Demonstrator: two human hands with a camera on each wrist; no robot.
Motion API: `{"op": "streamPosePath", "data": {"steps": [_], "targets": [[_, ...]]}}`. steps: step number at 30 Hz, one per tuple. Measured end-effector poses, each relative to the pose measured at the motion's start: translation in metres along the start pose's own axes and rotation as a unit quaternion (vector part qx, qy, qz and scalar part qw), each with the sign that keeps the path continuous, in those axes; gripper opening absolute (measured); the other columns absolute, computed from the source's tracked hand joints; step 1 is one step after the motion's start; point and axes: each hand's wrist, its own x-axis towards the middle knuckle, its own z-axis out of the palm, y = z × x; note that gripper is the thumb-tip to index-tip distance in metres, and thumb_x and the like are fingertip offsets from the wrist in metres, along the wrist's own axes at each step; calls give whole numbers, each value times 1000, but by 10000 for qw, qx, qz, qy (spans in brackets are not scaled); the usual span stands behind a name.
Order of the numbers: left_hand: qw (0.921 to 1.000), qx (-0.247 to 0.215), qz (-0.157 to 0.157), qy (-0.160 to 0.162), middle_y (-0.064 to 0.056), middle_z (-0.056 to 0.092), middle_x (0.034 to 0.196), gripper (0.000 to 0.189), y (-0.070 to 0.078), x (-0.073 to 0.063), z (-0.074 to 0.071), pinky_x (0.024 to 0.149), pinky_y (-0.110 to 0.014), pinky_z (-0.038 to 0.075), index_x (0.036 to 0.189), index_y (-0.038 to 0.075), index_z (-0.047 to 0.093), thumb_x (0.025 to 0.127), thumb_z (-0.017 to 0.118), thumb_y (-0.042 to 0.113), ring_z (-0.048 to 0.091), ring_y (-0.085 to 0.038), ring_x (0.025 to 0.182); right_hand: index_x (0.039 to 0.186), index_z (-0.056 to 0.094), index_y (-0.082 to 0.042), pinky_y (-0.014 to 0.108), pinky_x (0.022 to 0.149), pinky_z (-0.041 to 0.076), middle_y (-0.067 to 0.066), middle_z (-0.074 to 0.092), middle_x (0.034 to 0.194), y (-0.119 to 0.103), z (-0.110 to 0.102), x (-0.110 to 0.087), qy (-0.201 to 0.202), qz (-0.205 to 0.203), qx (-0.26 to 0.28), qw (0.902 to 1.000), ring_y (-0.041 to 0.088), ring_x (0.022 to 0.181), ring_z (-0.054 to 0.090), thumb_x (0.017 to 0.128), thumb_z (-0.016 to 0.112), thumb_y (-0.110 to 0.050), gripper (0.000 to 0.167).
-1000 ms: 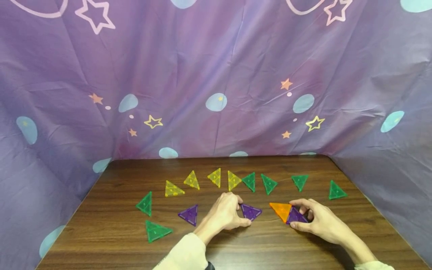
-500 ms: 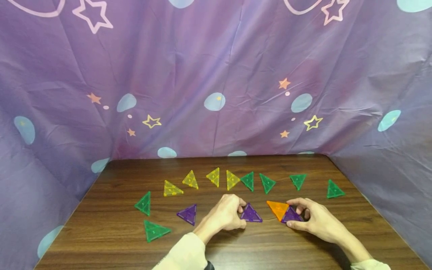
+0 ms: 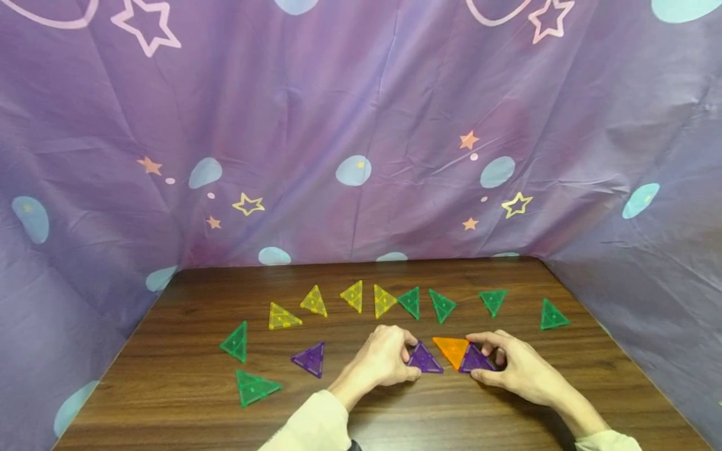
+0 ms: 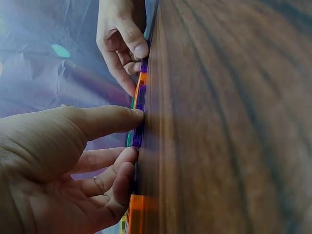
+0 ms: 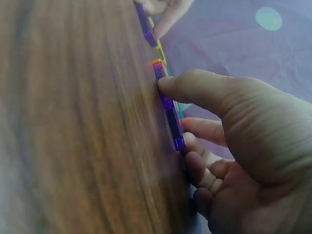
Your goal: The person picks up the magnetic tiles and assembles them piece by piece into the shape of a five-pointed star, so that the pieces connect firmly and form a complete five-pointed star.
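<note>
The left hand [image 3: 385,356] pinches the near purple tile [image 3: 425,360] at its left side, the thumb low and the other fingers at the top corner. The right hand [image 3: 521,368] holds the joined purple tile [image 3: 476,360] from its right side — thumb on the lower edge, a finger at the upper corner. Neither hand's fingers are spread wide; each grip spans its tile. An orange tile [image 3: 453,349] lies edge to edge with the joined purple tile, and a narrow gap parts this pair from the near purple tile. All three lie on the counter [image 3: 406,413].

A third purple tile [image 3: 312,359] lies apart, left of the left hand. Farther back runs an uneven row: four yellow tiles [image 3: 353,297], then four green tiles [image 3: 442,305], one yellow corner meeting a green one. Two more green tiles [image 3: 256,388] sit at the left. The left wrist view also shows an orange piece [image 4: 141,214] by that hand's curled fingers. Behind hangs a purple cloth [image 3: 304,125] with stars.
</note>
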Motion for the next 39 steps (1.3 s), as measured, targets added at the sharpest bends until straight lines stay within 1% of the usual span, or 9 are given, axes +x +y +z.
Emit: {"op": "streamPosePath", "data": {"steps": [2,7,13,21,26,27,28,32,39], "targets": [[9998,-139,-88,-68,10,65,73,55,5,-1,-4,69,-19,53,126,3,80,78,102,18,56,-2,65,141,73,-12,25,67,47,-4,62,104,-1,1,1,-21,-6,-9,10000,4,82,54,88,97,-30,61],[9998,-50,-167,-91,10,67,74,55,7,0,-2,71,-18,53,126,5,81,77,102,18,56,-2,66,141,73,-13,25,68,47,-5,62,105,-3,3,1,2,-15,-46,10000,4,83,54,88,97,-30,60],[9998,67,-141,-88,12,68,74,55,11,3,0,80,-22,57,126,7,81,77,102,20,58,-3,71,141,73,-14,24,68,47,-5,62,104,-3,5,-1,16,-242,-2,9997,4,84,54,89,96,-29,59],[9994,142,-276,-140,13,66,73,57,16,5,2,80,-22,57,128,8,81,77,102,21,59,-4,71,142,72,-14,25,68,47,-5,61,104,-4,6,-1,-16,-367,46,9993,5,85,54,90,95,-30,59],[9995,177,-222,-134,14,65,73,57,16,5,2,84,-23,57,128,9,81,77,103,22,60,-5,76,142,73,-14,25,69,48,-4,61,104,-4,6,-2,17,-396,58,9992,5,85,54,90,95,-30,59],[9995,185,-188,-150,14,65,73,57,15,5,1,84,-24,57,128,8,81,77,103,22,60,-5,77,142,73,-14,25,69,48,-4,61,104,-4,6,-2,16,-393,65,9992,5,85,55,90,95,-30,59],[9994,326,-65,-53,13,67,75,60,6,9,11,86,-24,58,129,9,81,76,103,28,62,-7,79,141,73,-14,25,69,48,-4,61,104,-4,6,-2,20,-389,69,9992,5,85,55,90,95,-29,58],[9988,441,211,33,11,72,82,65,-6,12,15,85,-26,59,129,11,82,73,104,35,67,-9,85,141,73,-14,25,69,48,-4,61,104,-4,7,-1,-4,-319,79,9995,5,84,55,90,95,-30,58],[9987,509,74,3,8,77,101,73,-28,20,20,101,-34,58,136,16,79,73,104,44,70,-16,105,140,73,-15,25,69,47,-5,61,104,-3,6,-1,-9,-170,38,9998,5,85,54,90,95,-32,57]]}}
